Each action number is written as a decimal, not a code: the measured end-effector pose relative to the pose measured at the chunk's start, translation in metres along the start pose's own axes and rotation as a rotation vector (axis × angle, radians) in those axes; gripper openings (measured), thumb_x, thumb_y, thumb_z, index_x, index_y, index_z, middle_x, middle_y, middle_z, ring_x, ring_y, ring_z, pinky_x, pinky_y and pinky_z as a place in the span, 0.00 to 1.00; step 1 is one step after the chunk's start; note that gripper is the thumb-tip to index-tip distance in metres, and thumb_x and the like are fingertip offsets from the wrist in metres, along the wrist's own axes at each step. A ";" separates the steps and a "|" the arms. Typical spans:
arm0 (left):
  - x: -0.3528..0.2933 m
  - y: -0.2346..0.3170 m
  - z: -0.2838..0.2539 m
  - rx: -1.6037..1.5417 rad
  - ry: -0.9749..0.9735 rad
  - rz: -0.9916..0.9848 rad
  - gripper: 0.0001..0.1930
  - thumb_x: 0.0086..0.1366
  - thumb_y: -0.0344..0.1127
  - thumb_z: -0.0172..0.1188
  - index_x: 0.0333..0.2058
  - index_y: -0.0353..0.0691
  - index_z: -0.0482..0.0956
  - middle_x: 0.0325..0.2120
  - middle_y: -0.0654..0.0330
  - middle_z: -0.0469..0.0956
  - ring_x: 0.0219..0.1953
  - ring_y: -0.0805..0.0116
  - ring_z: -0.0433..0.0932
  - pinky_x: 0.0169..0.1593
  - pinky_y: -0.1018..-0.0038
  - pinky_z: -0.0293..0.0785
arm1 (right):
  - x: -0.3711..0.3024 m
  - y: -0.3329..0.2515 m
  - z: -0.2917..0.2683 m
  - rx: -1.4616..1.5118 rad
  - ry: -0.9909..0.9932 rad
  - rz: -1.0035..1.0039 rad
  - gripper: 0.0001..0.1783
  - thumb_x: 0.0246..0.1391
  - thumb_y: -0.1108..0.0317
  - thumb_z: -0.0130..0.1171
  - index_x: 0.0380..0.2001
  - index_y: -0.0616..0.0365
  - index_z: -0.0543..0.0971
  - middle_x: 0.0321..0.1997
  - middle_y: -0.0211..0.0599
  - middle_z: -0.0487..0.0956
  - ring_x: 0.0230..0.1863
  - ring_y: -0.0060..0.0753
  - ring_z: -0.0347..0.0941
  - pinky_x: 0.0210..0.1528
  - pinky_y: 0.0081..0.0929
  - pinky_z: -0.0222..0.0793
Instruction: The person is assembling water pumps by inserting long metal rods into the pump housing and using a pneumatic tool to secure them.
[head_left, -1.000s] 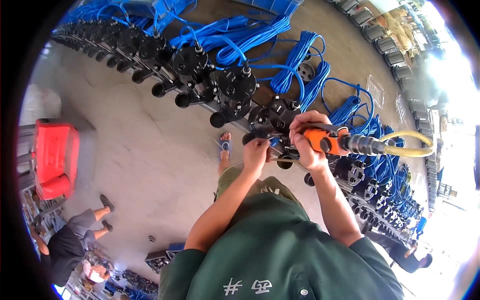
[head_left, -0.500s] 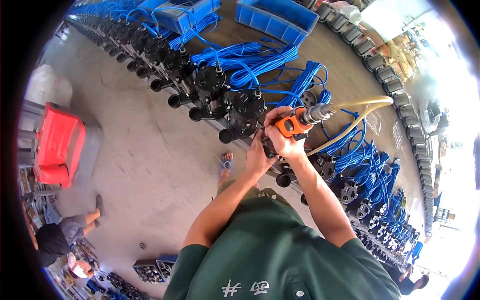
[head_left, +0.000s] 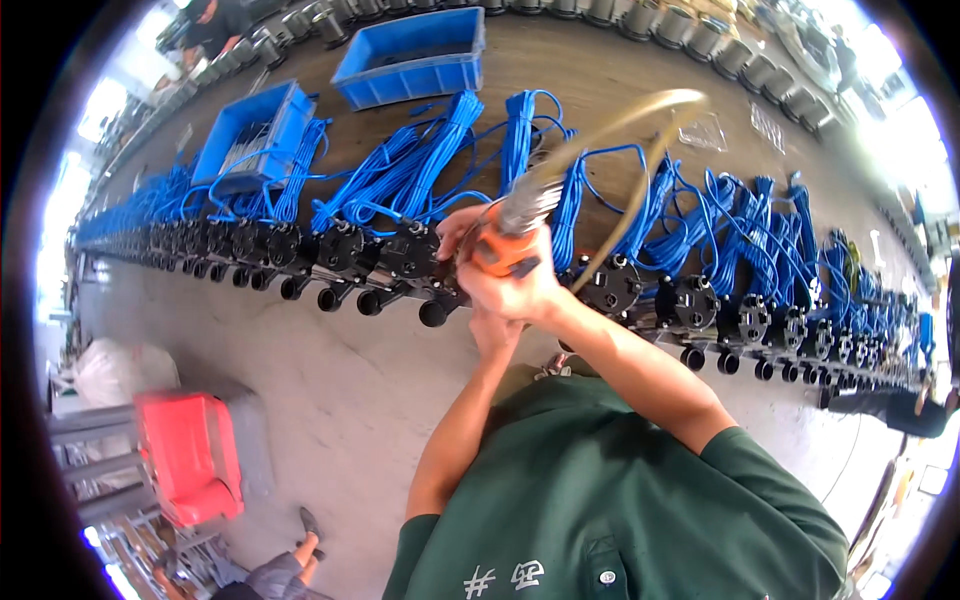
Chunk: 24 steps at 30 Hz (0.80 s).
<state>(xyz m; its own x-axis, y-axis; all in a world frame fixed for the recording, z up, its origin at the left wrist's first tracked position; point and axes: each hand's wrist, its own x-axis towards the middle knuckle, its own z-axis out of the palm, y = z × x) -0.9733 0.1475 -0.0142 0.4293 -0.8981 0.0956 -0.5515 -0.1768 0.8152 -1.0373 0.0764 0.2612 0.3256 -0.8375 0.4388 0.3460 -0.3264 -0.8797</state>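
Observation:
My right hand [head_left: 510, 285] is wrapped round an orange power screwdriver [head_left: 497, 250], whose silver metal end [head_left: 530, 203] points up and is blurred. A yellowish hose [head_left: 640, 195] loops out beside it. Just below, my left hand [head_left: 492, 330] is mostly hidden behind the right one, so its fingers cannot be made out. Both hands are over the row of black pump-like housings, right beside one with a round lid [head_left: 410, 250]. The tool's lower end is out of sight.
Black housings [head_left: 690, 300] with side pipes line the bench edge both ways. Bundled blue cables [head_left: 420, 165] lie behind them, with two blue crates [head_left: 410, 70] further back. Metal cylinders [head_left: 705, 38] line the far side. A red chair [head_left: 190, 455] and a person's legs [head_left: 300, 555] are at lower left.
The view has swung, so the bench row now runs across it. My hands and the screwdriver have moved left in the picture, and the left hand is now more covered by the right.

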 end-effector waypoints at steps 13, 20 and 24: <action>0.000 0.014 0.000 -0.061 0.046 0.126 0.32 0.51 0.38 0.78 0.45 0.31 0.66 0.25 0.53 0.83 0.12 0.63 0.78 0.17 0.68 0.74 | -0.001 0.029 -0.083 -0.357 0.160 -0.041 0.09 0.39 0.79 0.57 0.29 0.62 0.78 0.26 0.31 0.79 0.28 0.23 0.76 0.33 0.24 0.74; -0.002 0.037 -0.013 -0.086 -0.025 -0.049 0.39 0.45 0.44 0.79 0.51 0.32 0.68 0.36 0.42 0.82 0.40 0.36 0.82 0.43 0.51 0.79 | 0.000 0.029 -0.079 -0.317 0.173 -0.011 0.09 0.38 0.81 0.55 0.28 0.64 0.77 0.26 0.33 0.80 0.26 0.22 0.76 0.31 0.21 0.73; 0.002 0.031 -0.018 -0.120 -0.050 -0.030 0.47 0.43 0.41 0.79 0.59 0.32 0.63 0.44 0.41 0.80 0.46 0.37 0.80 0.47 0.53 0.78 | -0.017 0.026 -0.073 -0.251 0.157 -0.028 0.18 0.45 0.85 0.57 0.42 0.63 0.79 0.36 0.39 0.82 0.31 0.22 0.77 0.32 0.23 0.74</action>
<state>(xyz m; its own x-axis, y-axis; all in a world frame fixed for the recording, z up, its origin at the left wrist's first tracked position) -0.9766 0.1478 0.0222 0.4061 -0.9128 0.0441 -0.4484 -0.1569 0.8800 -1.0975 0.0500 0.2172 0.1724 -0.8776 0.4473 0.1180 -0.4325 -0.8939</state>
